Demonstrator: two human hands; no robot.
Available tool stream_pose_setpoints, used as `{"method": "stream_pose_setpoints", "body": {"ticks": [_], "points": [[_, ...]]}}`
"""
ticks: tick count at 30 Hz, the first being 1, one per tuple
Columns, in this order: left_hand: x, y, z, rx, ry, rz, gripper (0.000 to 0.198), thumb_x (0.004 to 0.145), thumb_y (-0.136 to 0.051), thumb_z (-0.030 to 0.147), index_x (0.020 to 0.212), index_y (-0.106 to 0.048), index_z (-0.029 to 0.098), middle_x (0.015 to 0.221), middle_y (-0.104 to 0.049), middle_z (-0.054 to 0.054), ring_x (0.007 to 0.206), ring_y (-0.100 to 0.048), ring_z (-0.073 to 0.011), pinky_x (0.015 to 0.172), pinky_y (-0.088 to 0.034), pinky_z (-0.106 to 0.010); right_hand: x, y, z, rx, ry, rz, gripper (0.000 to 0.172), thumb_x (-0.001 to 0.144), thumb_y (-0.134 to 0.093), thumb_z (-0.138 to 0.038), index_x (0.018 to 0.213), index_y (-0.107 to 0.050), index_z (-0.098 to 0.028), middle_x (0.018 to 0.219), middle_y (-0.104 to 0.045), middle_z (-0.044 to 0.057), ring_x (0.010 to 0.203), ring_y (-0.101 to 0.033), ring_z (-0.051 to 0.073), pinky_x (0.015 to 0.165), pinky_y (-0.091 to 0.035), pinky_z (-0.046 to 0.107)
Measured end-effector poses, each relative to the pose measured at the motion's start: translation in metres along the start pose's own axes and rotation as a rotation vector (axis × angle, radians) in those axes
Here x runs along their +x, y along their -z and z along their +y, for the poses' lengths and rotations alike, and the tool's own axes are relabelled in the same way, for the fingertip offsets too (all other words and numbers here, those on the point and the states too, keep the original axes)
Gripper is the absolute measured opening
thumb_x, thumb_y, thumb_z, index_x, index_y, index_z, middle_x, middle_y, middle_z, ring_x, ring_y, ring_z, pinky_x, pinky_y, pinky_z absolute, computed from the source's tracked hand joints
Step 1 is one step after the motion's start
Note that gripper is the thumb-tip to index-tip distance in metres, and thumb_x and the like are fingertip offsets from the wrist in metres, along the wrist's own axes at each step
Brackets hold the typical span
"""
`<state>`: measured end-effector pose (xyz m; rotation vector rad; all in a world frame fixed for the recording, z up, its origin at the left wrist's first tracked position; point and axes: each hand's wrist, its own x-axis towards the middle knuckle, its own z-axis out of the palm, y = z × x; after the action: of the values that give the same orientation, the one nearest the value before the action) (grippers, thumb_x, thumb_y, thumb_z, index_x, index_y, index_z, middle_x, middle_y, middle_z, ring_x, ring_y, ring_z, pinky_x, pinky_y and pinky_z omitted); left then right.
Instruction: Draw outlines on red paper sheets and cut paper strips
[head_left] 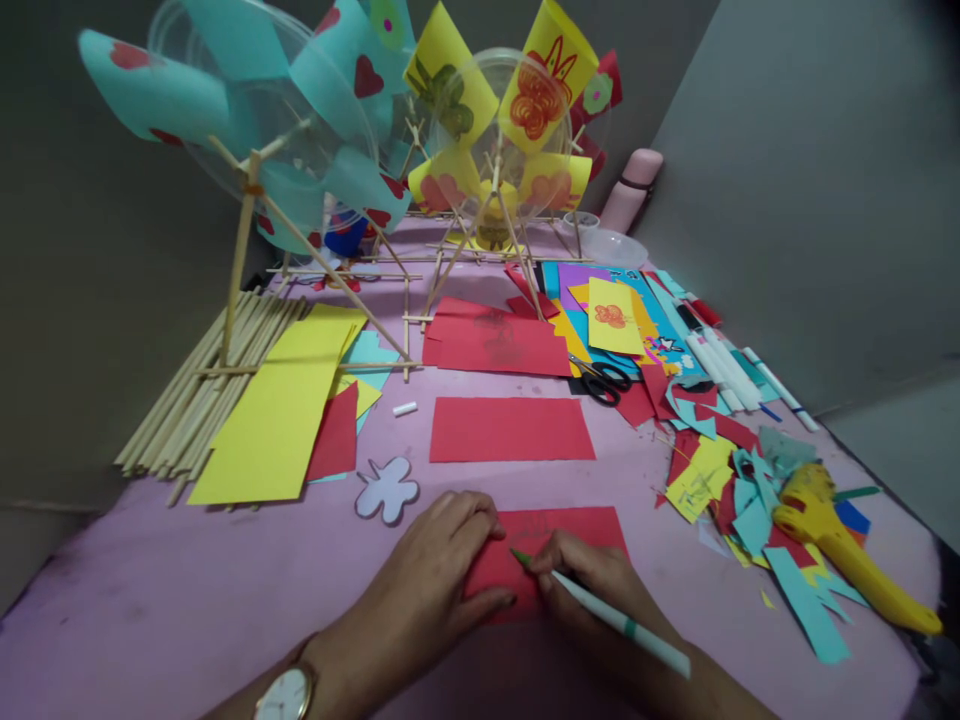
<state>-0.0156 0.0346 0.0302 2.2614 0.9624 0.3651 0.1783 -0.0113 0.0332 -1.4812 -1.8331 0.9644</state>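
Note:
A green felt-tip marker (600, 603) with a white barrel is gripped in my right hand (581, 575), its tip on a red paper rectangle (592, 525). Faint dark lines show on the upper part of that paper. My left hand (442, 560) rests on the paper's left side, thumb spread from the fingers, holding nothing. Just beyond it lies a pale butterfly cutout (387, 490). Another red rectangle (510, 430) lies farther up the table, and behind it are red sheets (487, 340) with a dark drawing.
Pinwheels on stick frames, one blue (262, 100) and one yellow (499, 120), stand at the back. Wooden sticks (202, 390) and yellow paper (277, 410) lie left. Scissors (600, 378), markers (724, 370), paper scraps (701, 475) and a yellow glue gun (840, 540) are right.

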Motion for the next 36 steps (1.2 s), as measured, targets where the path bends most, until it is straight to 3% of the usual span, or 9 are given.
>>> {"method": "stream_pose_setpoints", "body": {"ticks": [13, 36], "points": [[0.0010, -0.0019, -0.0025, 0.013, -0.036, 0.019, 0.035, 0.081, -0.068, 0.031, 0.108, -0.049, 0.019, 0.115, -0.051, -0.008, 0.105, -0.047, -0.0246, 0.088, -0.041, -0.039, 0.0003, 0.0010, 0.0032, 0.028, -0.023, -0.026, 0.019, 0.083, -0.041, -0.023, 0.067, -0.052, -0.020, 0.053, -0.058, 0.001, 0.043, -0.054, 0.013, 0.041, -0.037, 0.020], [-0.0008, -0.0038, -0.0047, 0.004, -0.052, 0.059, 0.036, 0.081, -0.067, 0.029, 0.113, -0.052, 0.023, 0.114, -0.052, -0.007, 0.104, -0.049, -0.0244, 0.087, -0.044, -0.040, 0.0001, 0.0046, 0.0024, 0.240, -0.257, -0.062, 0.009, 0.072, -0.044, -0.026, 0.064, -0.046, -0.021, 0.050, -0.042, -0.006, 0.042, -0.033, 0.009, 0.042, -0.026, 0.021]]}}
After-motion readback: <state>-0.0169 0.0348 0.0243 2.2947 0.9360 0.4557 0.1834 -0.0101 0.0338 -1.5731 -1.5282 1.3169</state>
